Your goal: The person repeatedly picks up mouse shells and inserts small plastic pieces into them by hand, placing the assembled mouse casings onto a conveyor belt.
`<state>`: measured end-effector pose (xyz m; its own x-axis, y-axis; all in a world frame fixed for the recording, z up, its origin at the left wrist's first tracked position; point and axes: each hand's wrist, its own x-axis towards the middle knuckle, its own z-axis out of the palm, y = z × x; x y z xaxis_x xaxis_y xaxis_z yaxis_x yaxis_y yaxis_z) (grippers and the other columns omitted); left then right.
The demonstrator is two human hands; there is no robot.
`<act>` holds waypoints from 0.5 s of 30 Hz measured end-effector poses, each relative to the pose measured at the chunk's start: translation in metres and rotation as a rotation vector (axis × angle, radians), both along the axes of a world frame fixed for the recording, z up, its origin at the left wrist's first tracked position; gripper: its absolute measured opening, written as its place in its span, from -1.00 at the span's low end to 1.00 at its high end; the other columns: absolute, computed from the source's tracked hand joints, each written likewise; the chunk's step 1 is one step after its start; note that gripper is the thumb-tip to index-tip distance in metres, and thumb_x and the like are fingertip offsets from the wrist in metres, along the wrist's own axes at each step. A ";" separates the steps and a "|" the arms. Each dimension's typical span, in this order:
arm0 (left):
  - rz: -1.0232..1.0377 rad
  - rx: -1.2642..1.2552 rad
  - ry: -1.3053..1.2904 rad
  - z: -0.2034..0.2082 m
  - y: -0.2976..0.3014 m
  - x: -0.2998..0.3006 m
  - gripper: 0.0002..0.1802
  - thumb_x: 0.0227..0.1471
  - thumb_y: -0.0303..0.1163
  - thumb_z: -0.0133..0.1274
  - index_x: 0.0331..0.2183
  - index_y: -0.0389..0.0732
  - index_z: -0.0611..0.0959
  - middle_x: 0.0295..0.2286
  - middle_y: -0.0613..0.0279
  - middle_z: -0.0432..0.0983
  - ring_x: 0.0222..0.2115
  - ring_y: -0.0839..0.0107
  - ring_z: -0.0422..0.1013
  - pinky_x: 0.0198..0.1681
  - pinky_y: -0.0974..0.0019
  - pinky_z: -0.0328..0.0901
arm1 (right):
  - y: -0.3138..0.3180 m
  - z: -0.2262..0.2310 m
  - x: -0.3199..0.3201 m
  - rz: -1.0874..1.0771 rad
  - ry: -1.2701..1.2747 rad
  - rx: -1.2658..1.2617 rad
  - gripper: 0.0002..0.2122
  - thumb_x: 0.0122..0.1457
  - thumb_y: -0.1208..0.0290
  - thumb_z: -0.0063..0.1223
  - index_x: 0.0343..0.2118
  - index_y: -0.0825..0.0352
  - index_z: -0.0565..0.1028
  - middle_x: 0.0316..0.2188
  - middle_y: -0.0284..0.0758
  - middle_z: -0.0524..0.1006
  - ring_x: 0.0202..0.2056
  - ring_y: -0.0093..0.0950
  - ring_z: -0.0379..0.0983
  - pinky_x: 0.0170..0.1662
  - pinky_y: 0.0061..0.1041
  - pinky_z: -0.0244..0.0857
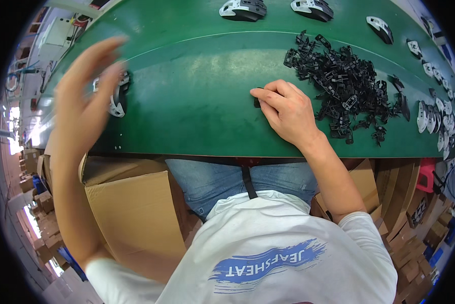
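Observation:
My left hand (83, 99), blurred by motion, is raised over the left side of the table with thumb and fingers apart. Partly hidden behind it, a white-and-black computer mouse shell (118, 96) lies on the green surface. My right hand (288, 111) rests at the middle of the table, fingers pinched on a small black plastic part (257, 103), mostly covered by the fingers. Just right of that hand spreads a heap of small black plastic parts (346, 81).
Along the far side of the green table (197, 76) sit several mouse shells (243, 10). More white shell pieces (432, 117) are grouped at the far right, with dark curved pieces (402, 104) beside the heap. An open cardboard box (136, 213) stands below the front edge at left.

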<state>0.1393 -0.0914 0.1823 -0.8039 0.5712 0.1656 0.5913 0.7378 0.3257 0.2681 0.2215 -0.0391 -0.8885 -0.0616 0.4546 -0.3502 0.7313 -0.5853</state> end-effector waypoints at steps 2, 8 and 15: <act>-0.207 -0.157 0.093 -0.030 0.047 -0.038 -0.58 0.35 -0.29 0.16 0.18 -0.16 0.66 0.04 0.03 0.67 0.05 0.18 0.61 0.15 0.16 0.46 | -0.004 0.005 -0.004 0.009 0.049 -0.020 -0.78 0.12 0.53 0.36 -0.16 0.17 0.74 -0.27 -0.40 0.61 -0.27 -0.33 0.58 -0.21 -0.32 0.52; -0.282 0.006 0.351 -0.187 0.148 -0.168 -0.24 0.29 0.06 0.19 0.38 -0.04 0.46 0.21 0.00 0.51 0.24 -0.08 0.41 0.33 -0.06 0.27 | -0.012 0.013 -0.010 0.061 0.113 -0.018 -0.77 0.11 0.54 0.38 -0.16 0.16 0.74 -0.28 -0.41 0.63 -0.28 -0.34 0.58 -0.22 -0.33 0.52; 0.071 0.086 0.045 -0.187 0.155 -0.133 -0.15 0.32 0.23 0.11 0.39 -0.11 0.43 0.12 -0.07 0.56 0.13 0.04 0.50 0.27 0.04 0.33 | -0.004 0.010 -0.006 0.005 0.096 -0.048 -0.80 0.12 0.54 0.38 -0.18 0.18 0.75 -0.27 -0.42 0.63 -0.27 -0.34 0.56 -0.18 -0.34 0.50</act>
